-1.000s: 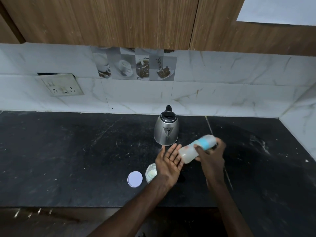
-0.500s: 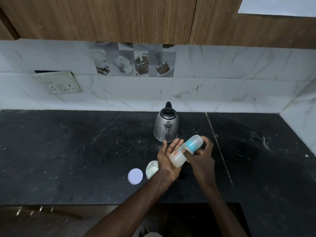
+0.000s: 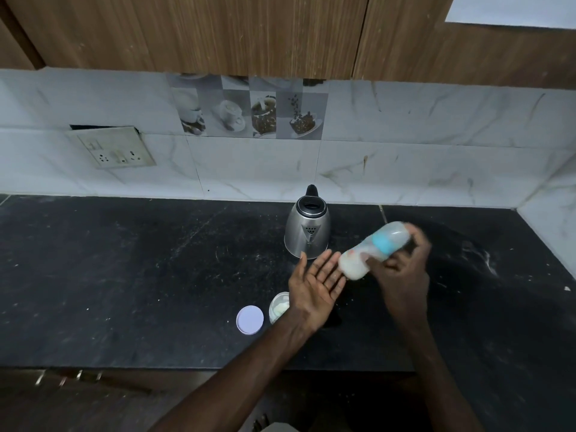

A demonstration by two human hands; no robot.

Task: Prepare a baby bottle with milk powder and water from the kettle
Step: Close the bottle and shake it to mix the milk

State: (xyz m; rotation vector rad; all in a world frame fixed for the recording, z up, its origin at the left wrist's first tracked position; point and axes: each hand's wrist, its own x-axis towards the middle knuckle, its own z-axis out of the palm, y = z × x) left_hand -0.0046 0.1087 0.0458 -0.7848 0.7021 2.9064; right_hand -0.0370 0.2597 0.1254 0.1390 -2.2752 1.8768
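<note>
My right hand [image 3: 402,269] grips a baby bottle [image 3: 372,249] with a blue collar and clear cap, tilted with its milky base pointing down-left. The bottle's base sits at the fingertips of my left hand [image 3: 314,285], which is held flat, palm up, fingers straight. A steel kettle [image 3: 308,228] with a black lid stands just behind my left hand. An open powder jar [image 3: 278,307] with pale powder stands on the dark counter [image 3: 124,275], partly hidden by my left wrist. Its white round lid [image 3: 249,319] lies flat to its left.
A marble-tiled wall with a switch plate [image 3: 112,151] runs behind the counter, and wooden cupboards [image 3: 202,32] hang above. The side wall closes the counter at the far right. White specks dot the right part of the counter.
The bottle has swung from against my left palm up and right again, a tapping or shaking motion. My left hand stays open, palm up. Kettle, jar and lid have not moved.
</note>
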